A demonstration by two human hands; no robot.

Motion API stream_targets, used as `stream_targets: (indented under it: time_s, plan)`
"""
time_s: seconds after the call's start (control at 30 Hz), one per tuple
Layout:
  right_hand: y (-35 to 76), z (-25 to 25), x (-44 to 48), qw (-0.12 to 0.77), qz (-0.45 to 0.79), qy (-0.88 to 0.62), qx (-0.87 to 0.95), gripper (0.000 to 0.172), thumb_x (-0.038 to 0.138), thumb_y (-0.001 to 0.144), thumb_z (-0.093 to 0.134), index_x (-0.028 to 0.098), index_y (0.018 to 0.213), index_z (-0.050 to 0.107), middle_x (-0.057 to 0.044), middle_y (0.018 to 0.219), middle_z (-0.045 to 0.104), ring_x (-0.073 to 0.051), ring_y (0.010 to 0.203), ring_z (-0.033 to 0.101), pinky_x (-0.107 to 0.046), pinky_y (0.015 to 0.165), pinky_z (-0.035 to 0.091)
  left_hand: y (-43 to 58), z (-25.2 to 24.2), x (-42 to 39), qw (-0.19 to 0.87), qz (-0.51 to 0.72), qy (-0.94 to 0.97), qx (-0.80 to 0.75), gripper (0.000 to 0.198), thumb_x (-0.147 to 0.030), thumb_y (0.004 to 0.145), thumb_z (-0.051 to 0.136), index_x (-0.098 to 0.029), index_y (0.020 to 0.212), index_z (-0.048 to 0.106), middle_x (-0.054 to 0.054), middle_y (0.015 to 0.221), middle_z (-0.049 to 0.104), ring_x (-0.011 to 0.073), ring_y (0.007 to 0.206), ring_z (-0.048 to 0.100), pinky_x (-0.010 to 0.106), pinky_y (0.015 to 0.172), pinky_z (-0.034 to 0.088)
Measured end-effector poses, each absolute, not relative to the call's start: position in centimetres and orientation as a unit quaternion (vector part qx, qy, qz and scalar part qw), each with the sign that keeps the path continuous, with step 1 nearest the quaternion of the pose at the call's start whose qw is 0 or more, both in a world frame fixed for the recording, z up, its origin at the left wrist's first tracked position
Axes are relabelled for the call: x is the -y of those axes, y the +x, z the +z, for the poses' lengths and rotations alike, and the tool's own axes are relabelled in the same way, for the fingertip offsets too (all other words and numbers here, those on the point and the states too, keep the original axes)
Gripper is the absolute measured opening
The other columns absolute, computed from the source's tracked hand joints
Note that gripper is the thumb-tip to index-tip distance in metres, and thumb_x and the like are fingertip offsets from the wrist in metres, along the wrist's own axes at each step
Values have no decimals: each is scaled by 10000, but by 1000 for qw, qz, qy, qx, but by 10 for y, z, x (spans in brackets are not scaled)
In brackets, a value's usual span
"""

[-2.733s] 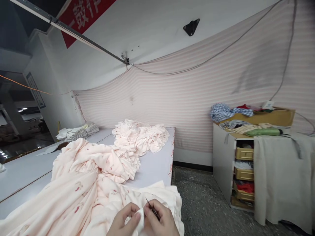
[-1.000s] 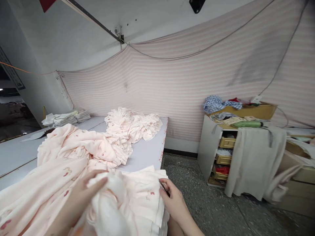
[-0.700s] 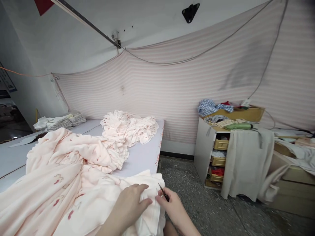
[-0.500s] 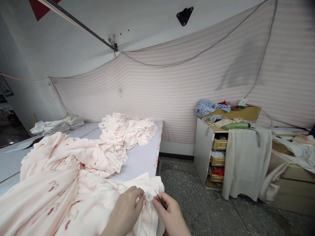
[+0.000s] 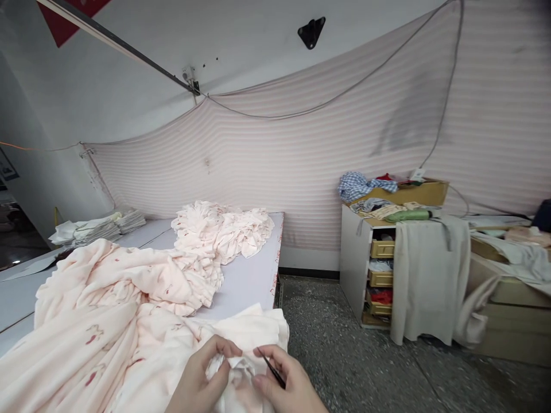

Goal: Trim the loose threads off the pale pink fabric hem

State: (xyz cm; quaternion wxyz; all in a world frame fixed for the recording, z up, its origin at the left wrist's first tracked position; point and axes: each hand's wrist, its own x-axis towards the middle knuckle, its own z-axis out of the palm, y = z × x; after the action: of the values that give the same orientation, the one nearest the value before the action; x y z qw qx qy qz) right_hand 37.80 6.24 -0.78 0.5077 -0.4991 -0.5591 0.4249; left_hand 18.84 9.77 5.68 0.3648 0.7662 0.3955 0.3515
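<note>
At the bottom middle, my left hand (image 5: 202, 378) pinches a fold of pale pink printed fabric (image 5: 129, 321) that lies heaped across the grey table (image 5: 253, 281). My right hand (image 5: 286, 385) is closed around a small dark thread snipper (image 5: 270, 368), its tip pointing up and left at the pinched fold. The two hands almost touch over the cloth near the table's right corner.
A second heap of pink pieces (image 5: 224, 229) lies at the table's far end, and folded white stacks (image 5: 92, 226) at far left. A white drawer cabinet (image 5: 374, 269) with a cardboard box (image 5: 413, 195), cloth and clutter stands right across the speckled floor (image 5: 353, 355). Striped cloth covers the wall.
My left hand came off the bunched cloth, moved right and pinched a fold beside the snipper. The hands drew together and lower in view, and the view swung slightly right.
</note>
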Motion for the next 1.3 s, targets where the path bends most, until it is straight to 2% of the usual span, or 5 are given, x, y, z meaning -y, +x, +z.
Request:
stream_targets:
  time_s: [0.1,0.3,0.47,0.57,1.3]
  plan:
    - [374,10,-60,492,440,-480,577,68,229,718,584,164,733,590,40,645,472,-128,632,442,-226,610,359,182,52,-92,283,330,812,-390,84,-189,793,489,-225,869,495,6,837,605,187,803,614,292,750,485]
    - [382,12,-47,454,422,-479,622,103,271,780,574,172,754,563,49,662,451,-118,627,434,-210,589,351,176,35,-86,119,324,884,-316,194,-55,767,475,-238,812,430,-4,799,539,147,741,589,226,665,485]
    - [395,18,-43,448,338,-494,664,240,362,803,590,191,940,690,-55,895,650,-207,815,601,-264,731,434,174,24,-86,133,381,863,-302,227,-27,739,430,-245,798,411,7,842,576,145,766,597,223,680,469]
    - [394,22,-46,415,320,-501,689,224,346,822,572,222,902,740,-53,843,691,-211,774,629,-268,712,442,173,19,-85,140,403,855,-296,229,-26,721,436,-247,782,436,2,844,585,143,764,599,218,680,462]
    - [388,42,-48,351,296,-514,724,179,266,792,607,286,862,771,-24,798,731,-209,745,647,-245,661,418,170,20,-84,145,394,852,-312,219,-28,707,453,-236,772,473,31,827,623,162,789,612,244,685,473]
